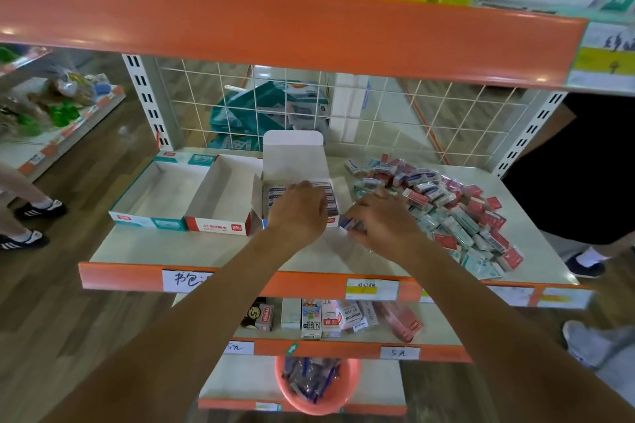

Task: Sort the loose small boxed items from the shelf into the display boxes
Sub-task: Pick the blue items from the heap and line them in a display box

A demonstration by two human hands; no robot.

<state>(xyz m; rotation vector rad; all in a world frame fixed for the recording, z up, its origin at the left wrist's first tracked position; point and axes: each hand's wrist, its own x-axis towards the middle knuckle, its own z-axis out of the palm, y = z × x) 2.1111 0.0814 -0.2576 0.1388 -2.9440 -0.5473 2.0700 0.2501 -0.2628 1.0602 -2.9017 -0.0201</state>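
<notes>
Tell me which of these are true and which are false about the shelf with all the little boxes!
1. The teal display box is empty. True.
2. The pile of loose small boxes lies left of the display boxes. False: it lies to their right.
3. The right grip holds a small blue box. True.
4. The red display box is full. False: it is empty.
5. The left grip is over the display box with the raised lid. True.
6. The display box with the raised lid holds nothing. False: rows of small boxes lie in it.
</notes>
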